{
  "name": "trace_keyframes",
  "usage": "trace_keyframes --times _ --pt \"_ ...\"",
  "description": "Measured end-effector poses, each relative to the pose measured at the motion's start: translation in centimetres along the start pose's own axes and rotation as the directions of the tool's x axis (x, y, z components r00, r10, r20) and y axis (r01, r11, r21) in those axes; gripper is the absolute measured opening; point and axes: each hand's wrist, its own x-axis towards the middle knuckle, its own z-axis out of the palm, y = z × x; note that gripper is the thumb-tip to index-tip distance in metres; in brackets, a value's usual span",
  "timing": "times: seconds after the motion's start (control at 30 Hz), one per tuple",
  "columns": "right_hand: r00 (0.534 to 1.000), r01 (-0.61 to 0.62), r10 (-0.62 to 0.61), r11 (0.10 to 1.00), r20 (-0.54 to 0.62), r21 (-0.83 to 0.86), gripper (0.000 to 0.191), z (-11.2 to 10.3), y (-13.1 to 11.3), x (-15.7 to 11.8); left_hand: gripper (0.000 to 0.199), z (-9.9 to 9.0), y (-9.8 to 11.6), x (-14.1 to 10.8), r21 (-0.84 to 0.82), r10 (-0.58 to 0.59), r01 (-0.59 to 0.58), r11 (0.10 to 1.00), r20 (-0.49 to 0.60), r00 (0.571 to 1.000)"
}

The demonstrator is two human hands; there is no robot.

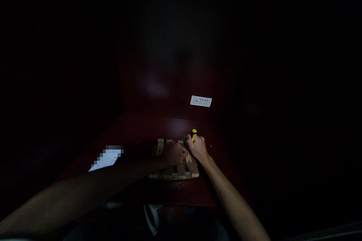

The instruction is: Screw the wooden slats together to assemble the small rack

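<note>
A small wooden slatted piece (181, 176) lies on the dark red table, its light strips set side by side. My right hand (198, 150) is closed around a screwdriver (194, 132) with a yellow and black handle, held upright over the right part of the slats. The screwdriver's tip is hard to see in the dim light. My left hand (174, 153) rests across the middle of the slats. Its thumb and forefinger are pinched close to the lower end of the screwdriver, and what they hold is too small to tell.
A white paper sheet (107, 159), partly pixelated, lies at the left of the table (169, 194). On the back panel is a white power socket (201, 101). A tiny white bit (211, 146) sits right of my right hand. Darkness hides the surroundings.
</note>
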Motion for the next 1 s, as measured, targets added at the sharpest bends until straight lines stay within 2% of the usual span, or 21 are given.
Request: trace_keyframes --times 0.13,0.53,1.0 --pt "1.000 -0.005 0.005 1.000 0.002 -0.010 0.041 -0.17 -0.17 0.02 0.027 0.28 -0.22 0.14 0.003 -0.010 0.010 1.000 -0.036 0.999" --pt "1.000 0.027 -0.027 1.000 -0.004 0.011 0.038 -0.36 -0.30 0.23 0.026 -0.19 -0.40 0.20 -0.054 0.011 -0.009 0.999 0.024 1.000" --pt "0.999 0.036 -0.034 0.998 -0.042 0.060 0.043 -0.29 -0.48 -0.01 0.027 -0.42 -0.22 -0.26 -0.145 -0.027 0.042 0.988 0.099 0.995"
